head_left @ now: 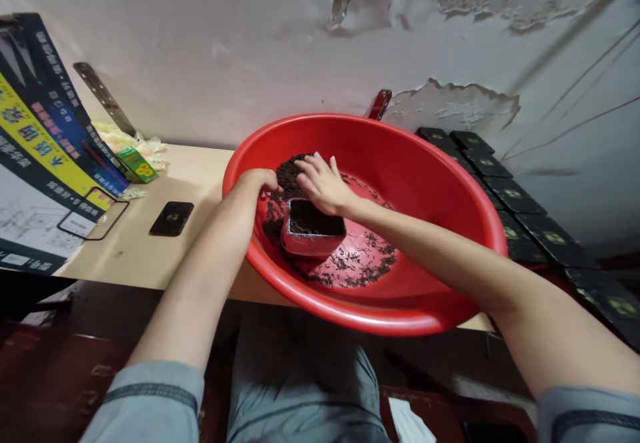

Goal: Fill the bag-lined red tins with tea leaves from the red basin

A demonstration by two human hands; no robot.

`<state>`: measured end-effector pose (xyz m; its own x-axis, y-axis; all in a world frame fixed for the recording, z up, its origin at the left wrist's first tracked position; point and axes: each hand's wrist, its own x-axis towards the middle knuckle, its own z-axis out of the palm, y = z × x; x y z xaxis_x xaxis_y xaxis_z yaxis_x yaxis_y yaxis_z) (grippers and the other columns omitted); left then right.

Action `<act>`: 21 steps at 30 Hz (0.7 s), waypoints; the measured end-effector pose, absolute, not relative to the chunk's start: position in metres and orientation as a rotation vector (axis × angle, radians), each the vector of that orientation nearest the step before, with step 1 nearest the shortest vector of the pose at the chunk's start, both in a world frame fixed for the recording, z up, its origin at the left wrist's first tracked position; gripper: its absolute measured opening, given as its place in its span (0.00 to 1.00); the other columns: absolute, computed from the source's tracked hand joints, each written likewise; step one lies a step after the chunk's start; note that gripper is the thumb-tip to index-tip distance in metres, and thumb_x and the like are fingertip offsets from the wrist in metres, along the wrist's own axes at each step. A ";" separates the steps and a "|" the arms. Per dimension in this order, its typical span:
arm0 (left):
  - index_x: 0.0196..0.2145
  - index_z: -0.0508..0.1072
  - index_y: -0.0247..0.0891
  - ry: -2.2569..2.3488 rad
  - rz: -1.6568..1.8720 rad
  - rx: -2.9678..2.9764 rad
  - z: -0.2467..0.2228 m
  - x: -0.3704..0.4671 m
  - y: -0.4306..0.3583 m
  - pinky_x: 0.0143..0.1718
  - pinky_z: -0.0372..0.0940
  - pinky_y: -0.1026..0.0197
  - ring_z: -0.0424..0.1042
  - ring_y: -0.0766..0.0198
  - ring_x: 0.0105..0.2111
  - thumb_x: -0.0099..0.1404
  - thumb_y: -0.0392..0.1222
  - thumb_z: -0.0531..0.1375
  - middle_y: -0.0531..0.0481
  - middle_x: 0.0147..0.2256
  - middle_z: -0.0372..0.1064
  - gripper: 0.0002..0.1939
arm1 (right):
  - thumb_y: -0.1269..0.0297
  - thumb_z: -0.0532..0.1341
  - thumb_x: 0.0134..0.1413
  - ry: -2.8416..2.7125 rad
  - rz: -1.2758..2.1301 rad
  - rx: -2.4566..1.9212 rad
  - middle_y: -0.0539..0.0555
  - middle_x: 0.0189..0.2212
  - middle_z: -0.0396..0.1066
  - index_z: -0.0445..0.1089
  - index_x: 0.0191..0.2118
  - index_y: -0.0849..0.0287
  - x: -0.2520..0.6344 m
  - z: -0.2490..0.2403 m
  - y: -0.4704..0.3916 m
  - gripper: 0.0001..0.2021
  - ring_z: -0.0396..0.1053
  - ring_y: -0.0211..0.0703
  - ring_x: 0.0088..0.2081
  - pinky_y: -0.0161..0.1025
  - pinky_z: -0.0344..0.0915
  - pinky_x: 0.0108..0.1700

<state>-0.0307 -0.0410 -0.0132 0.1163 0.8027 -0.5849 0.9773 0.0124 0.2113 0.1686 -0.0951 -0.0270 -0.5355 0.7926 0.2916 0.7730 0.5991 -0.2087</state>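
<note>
Inside a big red basin [440, 193] stands a small square clear container [313, 243] filled with dark loose material. A heap of the same dark material [290, 175] lies behind it, with crumbs scattered over the basin floor. My right hand [324, 184] is over the back right corner of the container, palm down, fingers spread toward the heap. At the basin's left side, my left hand [261, 181] has its fingers curled at the edge of the heap; what they hold, if anything, is hidden.
On the table [135, 253] at left lie a black square lid [171, 219], a thin black frame [95, 237] and a green box [137, 165], beside a large printed box [45, 143]. Black containers [515, 195] are stacked at right. A wall rises behind.
</note>
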 end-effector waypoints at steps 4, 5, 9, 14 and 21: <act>0.53 0.77 0.31 1.728 -0.467 1.824 -0.017 -0.032 -0.035 0.34 0.69 0.61 0.77 0.57 0.34 0.68 0.50 0.61 0.39 0.42 0.78 0.22 | 0.46 0.32 0.72 -2.220 0.067 -1.321 0.64 0.67 0.57 0.56 0.69 0.58 0.198 -0.024 -0.049 0.34 0.54 0.60 0.68 0.66 0.45 0.69; 0.53 0.77 0.32 1.737 -0.479 1.819 -0.019 -0.033 -0.033 0.35 0.69 0.61 0.77 0.57 0.34 0.68 0.52 0.61 0.40 0.41 0.78 0.23 | 0.44 0.34 0.72 -2.185 0.055 -1.369 0.65 0.67 0.56 0.55 0.69 0.59 0.208 -0.032 -0.040 0.34 0.55 0.61 0.67 0.64 0.47 0.69; 0.50 0.78 0.34 1.766 -0.536 1.808 -0.024 -0.035 -0.028 0.36 0.69 0.60 0.76 0.56 0.33 0.65 0.54 0.63 0.42 0.35 0.78 0.23 | 0.39 0.51 0.65 -2.238 0.182 -1.719 0.73 0.71 0.46 0.48 0.72 0.65 0.245 -0.096 -0.029 0.41 0.50 0.71 0.69 0.70 0.48 0.67; 0.49 0.79 0.34 1.764 -0.559 1.791 -0.023 -0.029 -0.029 0.35 0.69 0.60 0.76 0.56 0.32 0.65 0.54 0.65 0.42 0.36 0.78 0.23 | 0.45 0.57 0.62 -2.443 0.378 -1.851 0.76 0.74 0.29 0.34 0.76 0.65 0.249 -0.168 -0.032 0.48 0.36 0.71 0.74 0.71 0.43 0.68; 0.58 0.74 0.33 1.692 -0.529 1.815 -0.024 -0.030 -0.029 0.36 0.70 0.58 0.76 0.54 0.34 0.66 0.53 0.62 0.37 0.40 0.78 0.28 | 0.49 0.56 0.66 -2.284 0.124 -1.727 0.76 0.64 0.58 0.56 0.68 0.69 0.200 -0.181 0.007 0.34 0.57 0.65 0.64 0.58 0.56 0.63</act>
<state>-0.0300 -0.0292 -0.0243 0.1099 0.7510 -0.6511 0.9882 -0.0119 0.1530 0.2004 0.0074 -0.1810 -0.2499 0.9540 0.1657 0.9304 0.2840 -0.2319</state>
